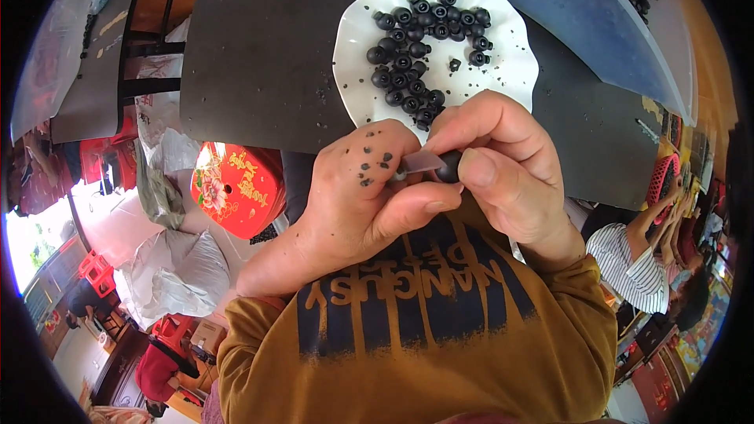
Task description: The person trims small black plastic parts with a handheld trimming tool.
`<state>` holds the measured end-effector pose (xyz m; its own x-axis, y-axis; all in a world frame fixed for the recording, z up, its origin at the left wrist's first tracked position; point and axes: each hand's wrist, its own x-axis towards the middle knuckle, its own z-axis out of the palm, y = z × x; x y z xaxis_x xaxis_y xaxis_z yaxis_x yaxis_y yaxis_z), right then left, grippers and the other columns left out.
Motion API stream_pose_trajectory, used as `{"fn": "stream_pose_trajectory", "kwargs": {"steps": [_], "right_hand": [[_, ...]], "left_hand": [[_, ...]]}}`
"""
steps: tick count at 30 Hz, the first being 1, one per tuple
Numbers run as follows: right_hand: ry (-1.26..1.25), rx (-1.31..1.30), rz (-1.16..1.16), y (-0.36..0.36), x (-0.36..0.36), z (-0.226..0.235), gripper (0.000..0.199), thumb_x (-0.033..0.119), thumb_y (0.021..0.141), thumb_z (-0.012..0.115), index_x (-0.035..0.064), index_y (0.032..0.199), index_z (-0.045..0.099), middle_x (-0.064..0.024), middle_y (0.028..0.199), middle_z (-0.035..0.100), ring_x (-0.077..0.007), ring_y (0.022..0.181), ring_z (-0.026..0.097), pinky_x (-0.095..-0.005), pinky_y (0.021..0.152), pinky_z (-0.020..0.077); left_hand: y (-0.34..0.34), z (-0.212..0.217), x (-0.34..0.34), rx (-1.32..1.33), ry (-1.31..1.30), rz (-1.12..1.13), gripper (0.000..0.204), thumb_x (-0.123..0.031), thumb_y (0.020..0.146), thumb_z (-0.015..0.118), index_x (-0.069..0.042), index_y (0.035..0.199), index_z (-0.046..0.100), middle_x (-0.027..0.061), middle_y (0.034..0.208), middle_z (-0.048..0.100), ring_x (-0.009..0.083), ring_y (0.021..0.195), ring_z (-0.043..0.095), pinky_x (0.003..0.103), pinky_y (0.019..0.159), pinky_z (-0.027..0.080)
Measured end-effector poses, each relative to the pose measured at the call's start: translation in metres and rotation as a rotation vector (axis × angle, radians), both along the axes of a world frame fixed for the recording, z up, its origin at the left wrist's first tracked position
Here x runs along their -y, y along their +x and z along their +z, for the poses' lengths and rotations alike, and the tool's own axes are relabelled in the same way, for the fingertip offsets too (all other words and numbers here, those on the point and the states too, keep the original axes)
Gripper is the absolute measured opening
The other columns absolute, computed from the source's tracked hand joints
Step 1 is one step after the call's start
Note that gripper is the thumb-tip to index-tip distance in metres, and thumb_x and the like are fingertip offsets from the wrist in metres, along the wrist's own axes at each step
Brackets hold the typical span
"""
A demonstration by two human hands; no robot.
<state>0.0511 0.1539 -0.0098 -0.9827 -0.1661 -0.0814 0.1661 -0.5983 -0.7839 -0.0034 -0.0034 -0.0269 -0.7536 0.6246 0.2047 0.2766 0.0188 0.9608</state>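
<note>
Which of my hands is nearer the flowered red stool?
Left. In the picture, your left hand is just to the right of the stool; your right hand is farther right, beyond the left one.

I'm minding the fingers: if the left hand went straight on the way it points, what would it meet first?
Probably the round black piece pinched in the right hand, at the end of the flat tool in the left hand; whether tool and piece touch is hard to tell.
</note>
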Motion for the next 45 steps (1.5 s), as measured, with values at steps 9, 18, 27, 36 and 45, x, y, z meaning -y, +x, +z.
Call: {"fn": "stream_pose_trajectory", "kwargs": {"steps": [9, 18, 27, 36, 45], "right_hand": [[-0.013, -0.046, -0.020, 0.002, 0.006, -0.011, 0.017, 0.011, 0.091, 0.047, -0.0017, 0.101, 0.051, -0.0048, 0.096, 0.055, -0.0056, 0.086, 0.053, -0.0183, 0.077, 0.0435], [-0.149, 0.077, -0.038, 0.007, 0.011, -0.011, 0.019, 0.014, 0.092, 0.046, -0.0026, 0.100, 0.050, -0.0058, 0.091, 0.057, -0.0099, 0.083, 0.060, -0.0204, 0.075, 0.0492], [-0.155, 0.088, -0.068, 0.010, 0.014, -0.009, 0.018, 0.012, 0.092, 0.044, -0.0030, 0.101, 0.048, -0.0075, 0.091, 0.058, -0.0111, 0.084, 0.061, -0.0215, 0.077, 0.0508], [-0.086, 0.018, -0.131, 0.015, 0.019, -0.015, 0.016, 0.010, 0.091, 0.045, -0.0026, 0.099, 0.048, -0.0066, 0.090, 0.056, -0.0093, 0.082, 0.061, -0.0192, 0.075, 0.0500], [-0.084, 0.035, -0.155, 0.014, 0.023, -0.014, 0.016, 0.012, 0.091, 0.046, -0.0016, 0.099, 0.048, -0.0044, 0.086, 0.057, -0.0067, 0.079, 0.060, -0.0169, 0.070, 0.0479]], "left_hand": [[0.002, -0.001, 0.001, -0.070, -0.080, 0.020, 0.048, -0.048, 0.072, 0.062, -0.003, 0.072, 0.048, 0.0069, 0.057, 0.044, 0.0226, 0.047, 0.045, 0.031, 0.043, 0.036], [0.004, -0.006, -0.003, -0.207, -0.075, 0.091, 0.047, -0.049, 0.071, 0.062, -0.003, 0.075, 0.050, 0.0069, 0.060, 0.048, 0.0242, 0.050, 0.050, 0.031, 0.044, 0.040], [0.003, -0.010, -0.003, -0.258, -0.094, 0.082, 0.046, -0.048, 0.071, 0.062, -0.004, 0.077, 0.049, 0.0069, 0.061, 0.048, 0.0241, 0.050, 0.050, 0.031, 0.043, 0.040], [0.006, -0.022, -0.003, -0.422, -0.136, 0.120, 0.045, -0.048, 0.073, 0.061, -0.006, 0.072, 0.047, 0.0060, 0.059, 0.043, 0.0232, 0.047, 0.046, 0.032, 0.040, 0.038], [0.008, -0.028, -0.005, -0.551, -0.138, 0.199, 0.044, -0.049, 0.075, 0.059, -0.006, 0.069, 0.047, 0.0054, 0.059, 0.041, 0.0226, 0.044, 0.044, 0.032, 0.039, 0.037]]}}
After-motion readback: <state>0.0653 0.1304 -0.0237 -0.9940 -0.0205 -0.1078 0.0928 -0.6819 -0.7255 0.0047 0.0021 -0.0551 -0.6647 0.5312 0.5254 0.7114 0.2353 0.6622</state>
